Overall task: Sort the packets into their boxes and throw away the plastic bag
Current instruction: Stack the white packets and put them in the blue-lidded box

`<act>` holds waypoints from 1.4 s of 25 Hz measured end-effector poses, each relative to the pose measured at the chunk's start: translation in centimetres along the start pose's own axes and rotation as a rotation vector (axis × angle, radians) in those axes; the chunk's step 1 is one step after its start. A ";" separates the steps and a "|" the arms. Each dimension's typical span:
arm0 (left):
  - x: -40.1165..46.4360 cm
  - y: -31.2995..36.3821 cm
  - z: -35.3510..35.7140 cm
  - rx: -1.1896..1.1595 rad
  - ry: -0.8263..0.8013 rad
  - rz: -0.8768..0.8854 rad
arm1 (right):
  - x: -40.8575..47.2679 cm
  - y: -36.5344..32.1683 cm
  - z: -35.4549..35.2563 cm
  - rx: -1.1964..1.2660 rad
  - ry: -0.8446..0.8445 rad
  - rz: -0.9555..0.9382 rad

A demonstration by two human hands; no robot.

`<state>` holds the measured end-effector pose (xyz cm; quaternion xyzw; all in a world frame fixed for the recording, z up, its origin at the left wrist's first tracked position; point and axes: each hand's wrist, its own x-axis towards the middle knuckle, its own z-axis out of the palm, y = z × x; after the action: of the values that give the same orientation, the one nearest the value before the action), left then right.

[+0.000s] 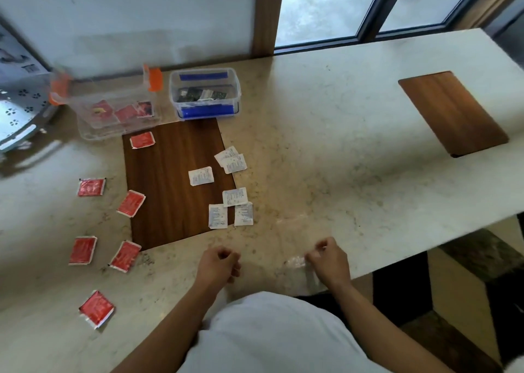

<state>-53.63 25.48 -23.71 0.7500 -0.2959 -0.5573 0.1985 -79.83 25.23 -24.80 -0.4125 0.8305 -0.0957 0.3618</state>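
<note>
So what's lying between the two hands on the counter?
In the head view, only a clear plastic bag, pinched by the right hand; toward the left hand the stone counter looks bare.

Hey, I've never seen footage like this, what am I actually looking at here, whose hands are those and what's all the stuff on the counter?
This is one picture from a camera worn on a person's head, looking down at their own hands; there is no machine. The left hand is loosely curled and seems empty. The right hand pinches a clear plastic bag at the near edge of the stone counter. Six red packets lie loose on the left, six white packets in the middle, some on a dark wooden inlay. At the back stand two clear boxes: the orange-clipped box holds red packets, the blue-clipped box holds darker ones.
</note>
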 end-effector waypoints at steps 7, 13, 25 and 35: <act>0.5 -0.6 -0.6 -0.011 0.023 -0.032 | -0.4 -3.7 1.4 -0.057 0.020 -0.225; 0.6 -1.0 -1.7 -0.055 0.068 -0.064 | 0.9 -10.9 5.3 -0.105 -0.176 -0.428; 2.4 -1.8 -3.1 -0.195 0.114 -0.163 | 2.4 -15.1 9.0 -0.240 -0.131 -0.358; 2.4 -0.2 -2.7 -0.507 -0.142 -0.240 | -0.6 -13.9 8.8 0.060 -0.375 -0.546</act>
<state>-50.56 23.96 -24.73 0.6653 -0.0694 -0.6839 0.2911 -65.04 18.00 -24.45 -0.6194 0.6051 -0.1359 0.4815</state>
